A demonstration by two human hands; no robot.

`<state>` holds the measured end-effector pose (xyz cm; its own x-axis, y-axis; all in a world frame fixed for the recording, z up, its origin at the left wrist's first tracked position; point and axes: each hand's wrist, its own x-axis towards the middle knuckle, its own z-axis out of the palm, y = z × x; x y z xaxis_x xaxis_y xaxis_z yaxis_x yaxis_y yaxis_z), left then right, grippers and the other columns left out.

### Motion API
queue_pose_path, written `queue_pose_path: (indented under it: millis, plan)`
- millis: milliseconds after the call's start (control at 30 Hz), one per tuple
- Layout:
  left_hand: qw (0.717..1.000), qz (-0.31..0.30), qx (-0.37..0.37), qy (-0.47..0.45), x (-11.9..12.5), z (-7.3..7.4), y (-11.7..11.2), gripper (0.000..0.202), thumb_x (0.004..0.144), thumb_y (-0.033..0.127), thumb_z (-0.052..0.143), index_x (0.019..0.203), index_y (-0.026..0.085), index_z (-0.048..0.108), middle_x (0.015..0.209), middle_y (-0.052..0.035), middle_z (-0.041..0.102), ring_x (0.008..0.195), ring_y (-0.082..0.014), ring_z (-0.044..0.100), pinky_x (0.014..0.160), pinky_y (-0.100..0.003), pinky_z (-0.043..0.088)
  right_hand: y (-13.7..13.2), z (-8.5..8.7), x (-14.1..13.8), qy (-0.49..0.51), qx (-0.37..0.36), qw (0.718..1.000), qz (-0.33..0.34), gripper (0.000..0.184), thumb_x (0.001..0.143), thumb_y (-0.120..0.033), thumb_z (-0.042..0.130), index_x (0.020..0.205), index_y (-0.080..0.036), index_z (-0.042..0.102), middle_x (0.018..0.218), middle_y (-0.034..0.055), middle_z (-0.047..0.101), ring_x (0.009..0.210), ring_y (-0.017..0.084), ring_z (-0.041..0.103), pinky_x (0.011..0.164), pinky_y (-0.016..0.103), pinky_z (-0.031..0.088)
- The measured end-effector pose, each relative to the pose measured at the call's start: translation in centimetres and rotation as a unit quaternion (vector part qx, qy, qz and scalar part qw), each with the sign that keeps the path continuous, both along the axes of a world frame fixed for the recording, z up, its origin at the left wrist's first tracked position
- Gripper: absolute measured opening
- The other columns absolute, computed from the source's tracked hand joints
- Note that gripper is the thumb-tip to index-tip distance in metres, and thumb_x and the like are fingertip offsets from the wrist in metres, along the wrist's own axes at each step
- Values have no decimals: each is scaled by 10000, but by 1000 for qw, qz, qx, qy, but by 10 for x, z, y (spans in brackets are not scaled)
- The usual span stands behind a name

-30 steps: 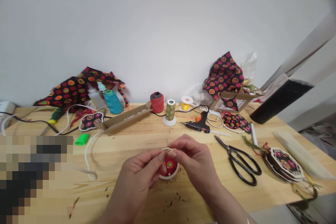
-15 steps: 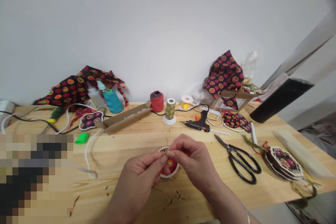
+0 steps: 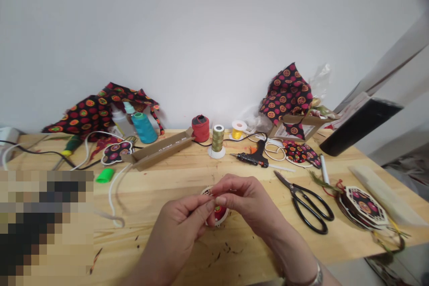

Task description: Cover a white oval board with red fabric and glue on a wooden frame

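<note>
A small round red fabric ornament (image 3: 219, 212) with a white rim rests low over the wooden table (image 3: 187, 174), held between both hands. My left hand (image 3: 181, 228) pinches it from the left with thumb and forefinger closed. My right hand (image 3: 250, 203) curls over it from the right, fingertips pressed together at its top edge. Most of the ornament is hidden behind the fingers.
Black scissors (image 3: 306, 203) and a hexagonal ornament (image 3: 363, 203) lie to the right. A black glue gun (image 3: 253, 158), thread spools in red (image 3: 200, 128), olive (image 3: 217, 139), yellow (image 3: 237, 129) and teal (image 3: 144, 128), a cardboard strip (image 3: 157, 149), patterned cloth (image 3: 100, 111) and a white cord (image 3: 112, 196) sit behind.
Both hands shifted slightly lower and closer together over the ornament, covering more of it. The view drifted a little.
</note>
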<state>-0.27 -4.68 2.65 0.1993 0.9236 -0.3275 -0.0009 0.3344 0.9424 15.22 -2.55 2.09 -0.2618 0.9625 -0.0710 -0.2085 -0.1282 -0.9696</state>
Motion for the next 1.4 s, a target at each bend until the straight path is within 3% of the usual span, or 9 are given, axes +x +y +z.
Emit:
queue_pose_path:
  millis: [300,500,733,1000,1400]
  plan:
    - [999,-29,6,23,0,2,1,283,760,379,630,579,164,666,541,36,507,472,-71,326,438,-200,199,2,-2,0,10,-3,1000,14,142,618,-280,768,617,-159,694,605,-28,576,507,90,525,516,238,424]
    - [998,-44,14,-39,-1,-2,0,264,803,363,601,642,158,645,597,31,527,495,-68,315,460,-206,197,1,2,-2,-37,7,999,2,220,684,-334,719,612,-153,617,514,-30,571,490,104,516,508,237,397]
    - [993,-12,7,-115,1,-3,-1,319,864,343,525,639,138,618,574,36,490,483,-58,279,473,-202,212,2,6,-3,-49,7,999,-24,230,698,-322,693,587,-158,575,508,-27,568,489,103,496,511,235,371]
    - [989,17,-23,-145,3,-6,-2,267,799,328,622,608,141,630,536,50,468,472,-54,245,444,-192,190,5,7,-4,-62,15,996,-57,152,671,-237,673,587,-156,576,535,-50,534,499,72,435,515,206,359]
    - [990,44,-50,-120,4,-4,0,218,687,329,726,836,172,746,545,28,558,468,-47,298,429,-168,199,5,7,-6,-125,76,986,-86,107,701,-178,623,603,-167,581,577,-45,520,550,90,470,541,212,380]
